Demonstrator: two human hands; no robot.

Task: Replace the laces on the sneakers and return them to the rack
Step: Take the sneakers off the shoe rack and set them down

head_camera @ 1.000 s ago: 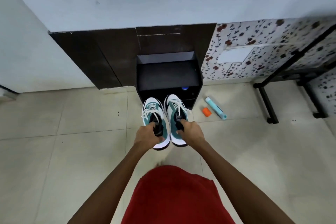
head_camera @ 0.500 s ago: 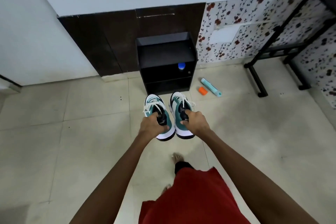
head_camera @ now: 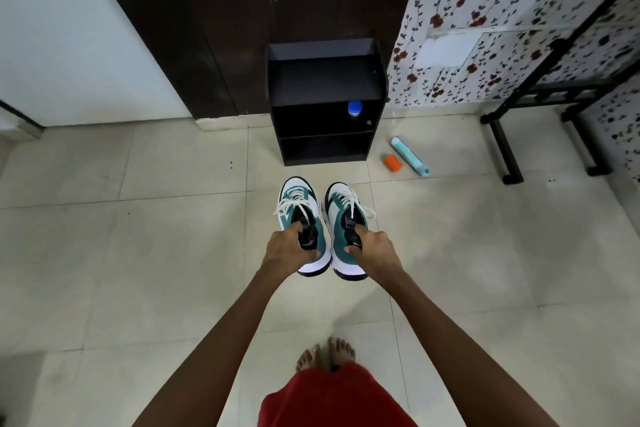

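Distance from the black wooden shelf rack [head_camera: 325,80] at 12 o'clock grows; your left hand [head_camera: 287,251] and right hand [head_camera: 375,250] each grip one of the white-and-teal laced sneakers [head_camera: 341,204] by its collar, so shelving waits

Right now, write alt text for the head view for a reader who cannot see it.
A person's left hand grips the left sneaker and right hand grips the right sneaker, both teal-and-white and laced, above a tiled floor. The black rack stands just ahead.
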